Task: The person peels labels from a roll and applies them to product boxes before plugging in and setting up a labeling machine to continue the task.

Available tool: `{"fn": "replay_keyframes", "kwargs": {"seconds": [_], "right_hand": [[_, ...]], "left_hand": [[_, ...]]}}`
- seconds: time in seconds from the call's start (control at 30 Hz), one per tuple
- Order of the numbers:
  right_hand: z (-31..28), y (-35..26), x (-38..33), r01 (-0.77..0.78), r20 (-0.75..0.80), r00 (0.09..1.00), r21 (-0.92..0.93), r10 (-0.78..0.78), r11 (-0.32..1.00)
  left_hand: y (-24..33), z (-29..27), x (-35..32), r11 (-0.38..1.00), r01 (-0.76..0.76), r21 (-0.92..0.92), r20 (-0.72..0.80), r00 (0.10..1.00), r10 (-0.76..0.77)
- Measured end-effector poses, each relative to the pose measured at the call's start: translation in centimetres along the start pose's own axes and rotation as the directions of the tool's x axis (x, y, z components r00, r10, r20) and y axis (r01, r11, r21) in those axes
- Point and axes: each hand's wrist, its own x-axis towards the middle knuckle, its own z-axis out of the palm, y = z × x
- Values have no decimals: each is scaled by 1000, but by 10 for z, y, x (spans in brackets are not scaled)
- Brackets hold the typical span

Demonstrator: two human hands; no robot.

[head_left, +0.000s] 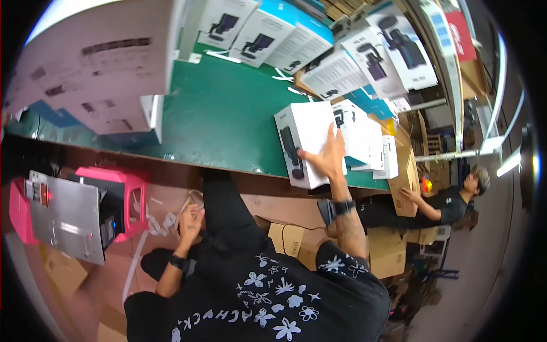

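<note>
My right hand (327,157) grips a white product box (307,128) at the front edge of the green table (222,108). Its thumb presses one face and the fingers lie along the side. A dark device is printed on the box. Below the table edge, my left hand (191,221) is closed beside my leg. A thin, pale loop (195,198) shows at its fingertips; I cannot make out what it is. More white boxes (354,134) stand right of the held one.
White and blue boxes (259,43) line the back. A large carton (97,62) stands at left. A pink-framed machine (71,211) is below it. Brown cartons (285,238) lie on the floor. At right, a co-worker (453,205) holds a brown carton (403,176).
</note>
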Motion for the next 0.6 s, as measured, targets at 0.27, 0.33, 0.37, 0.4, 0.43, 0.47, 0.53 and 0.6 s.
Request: {"fn": "replay_keyframes", "kwargs": {"seconds": [0.27,0.33,0.37,0.4,0.43,0.47,0.53,0.6], "right_hand": [[40,43,39,-98,-217,970,75,112,992],[47,75,38,-24,-213,975,170,61,985],[49,116,30,7,-232,972,142,26,990],[46,140,20,-29,-194,978,222,73,975],[36,159,11,-51,-186,978,224,94,973],[28,164,4,-42,-226,969,230,95,972],[20,157,0,-123,-183,971,180,156,976],[27,181,4,-101,-150,979,226,138,969]], "left_hand": [[246,97,95,734,-678,-49,314,687,655],[255,133,123,602,-795,-73,440,516,735],[264,150,134,545,-825,-151,490,417,766],[271,149,130,644,-743,-182,521,482,704],[281,142,128,688,-695,-210,558,492,668],[270,133,134,661,-733,-162,509,512,692],[247,102,148,630,-771,-89,453,533,715],[230,60,157,755,-653,64,382,714,586]]}}
